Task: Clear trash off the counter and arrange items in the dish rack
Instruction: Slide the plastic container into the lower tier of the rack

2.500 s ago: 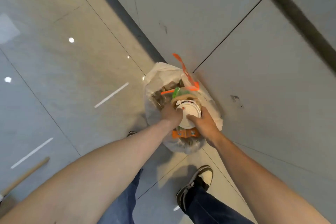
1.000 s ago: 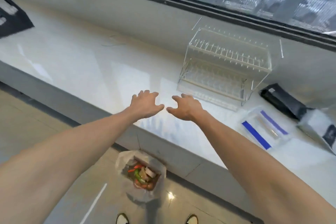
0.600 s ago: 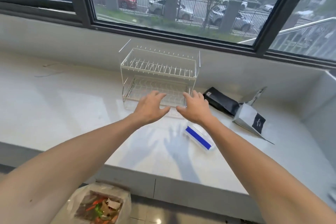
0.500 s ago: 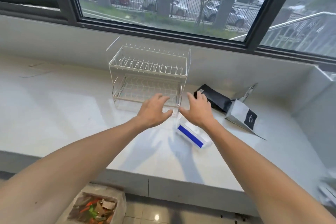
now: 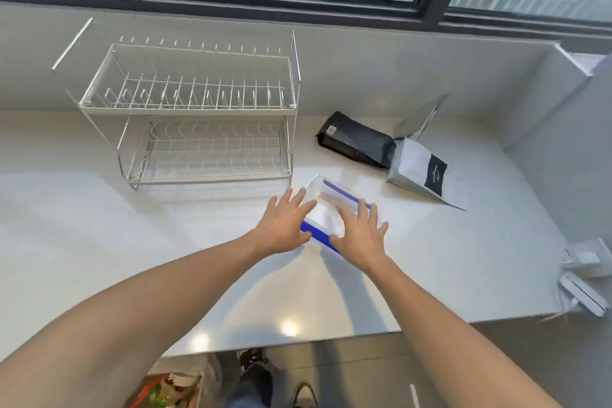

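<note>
A clear plastic container with blue clips (image 5: 326, 205) lies on the white counter (image 5: 99, 235), just right of an empty two-tier wire dish rack (image 5: 198, 116). My left hand (image 5: 284, 225) hovers at the container's left end with its fingers spread. Over the container's right end is my right hand (image 5: 361, 235), also spread flat and covering part of the near blue clip. Neither hand has closed on the container. A trash bag (image 5: 162, 391) with scraps in it sits on the floor below the counter edge.
A black pouch (image 5: 354, 139) and a white bag with a black label (image 5: 424, 172) lie right of the rack. White objects (image 5: 583, 278) sit at the counter's right edge. A wall and window run behind the rack. My shoes (image 5: 298, 391) show below.
My hands left the trash bag on the floor, rose empty over the counter and moved right and forward from the rack's front to the clear container.
</note>
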